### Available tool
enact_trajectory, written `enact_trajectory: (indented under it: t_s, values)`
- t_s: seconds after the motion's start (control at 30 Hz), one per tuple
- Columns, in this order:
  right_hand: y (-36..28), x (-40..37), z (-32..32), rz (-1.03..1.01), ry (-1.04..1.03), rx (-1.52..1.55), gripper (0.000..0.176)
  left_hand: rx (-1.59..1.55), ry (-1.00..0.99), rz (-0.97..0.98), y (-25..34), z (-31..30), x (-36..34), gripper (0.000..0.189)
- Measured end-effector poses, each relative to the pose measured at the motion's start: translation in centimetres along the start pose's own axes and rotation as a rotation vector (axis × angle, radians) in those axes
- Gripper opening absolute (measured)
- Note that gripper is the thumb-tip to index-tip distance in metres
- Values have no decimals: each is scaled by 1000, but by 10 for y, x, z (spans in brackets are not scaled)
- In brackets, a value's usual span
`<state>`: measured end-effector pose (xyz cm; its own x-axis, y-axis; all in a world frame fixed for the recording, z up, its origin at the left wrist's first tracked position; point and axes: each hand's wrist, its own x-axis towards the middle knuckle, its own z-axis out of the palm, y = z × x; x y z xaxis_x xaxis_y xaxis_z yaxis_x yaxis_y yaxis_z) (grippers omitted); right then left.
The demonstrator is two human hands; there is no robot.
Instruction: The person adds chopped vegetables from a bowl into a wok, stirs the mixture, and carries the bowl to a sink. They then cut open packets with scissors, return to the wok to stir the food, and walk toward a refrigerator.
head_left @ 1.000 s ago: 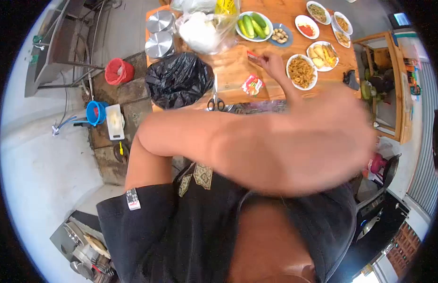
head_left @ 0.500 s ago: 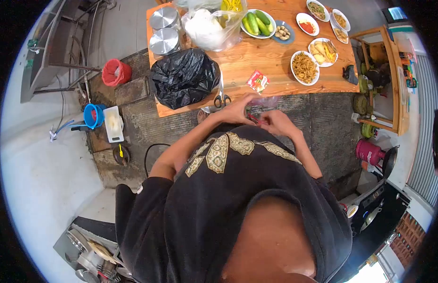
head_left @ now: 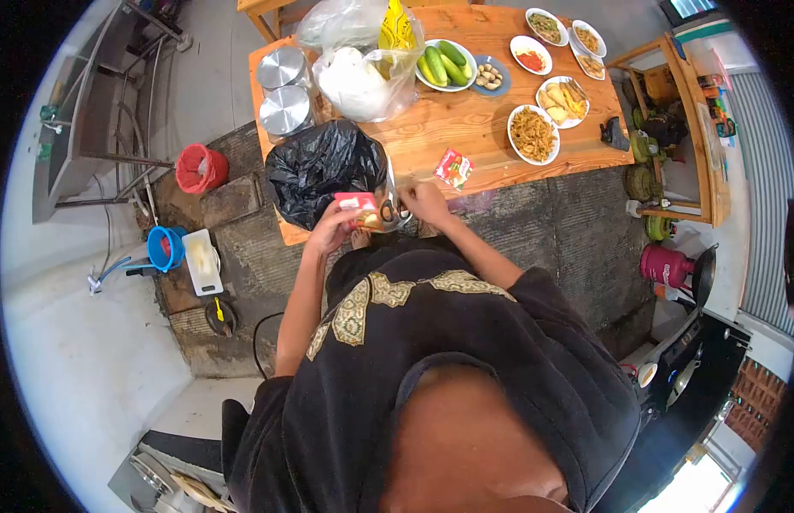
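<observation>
Left hand [head_left: 331,229] is pinching a small red sachet [head_left: 356,203] by its lower edge, fingers pressed together. It's looking light, thin and crinkly, so an edge pinch is doing fine. Right hand [head_left: 424,203] is touching the scissors [head_left: 388,211] just beside that pinch, can't tell if it's closed on them.

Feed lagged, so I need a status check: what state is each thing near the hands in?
Left hand: holding red packet.
Right hand: gripping scissors, blades hidden.
Second packet: lying flat on table.
Steel pots: lids on.
Black bag: bulging, on table edge.
</observation>
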<state>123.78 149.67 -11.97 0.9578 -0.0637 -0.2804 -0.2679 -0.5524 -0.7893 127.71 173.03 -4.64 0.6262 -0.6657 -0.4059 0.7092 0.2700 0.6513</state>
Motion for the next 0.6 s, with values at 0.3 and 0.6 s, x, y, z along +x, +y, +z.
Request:
enact_trajectory:
  t_s: [0.3,0.6]
  values:
    - [20,1,5,6,203,-423,38,-77,193,132,23,-1,12,30]
    - [15,-12,-6,-136,227,-441,34,6,56,43,22,33,54,24]
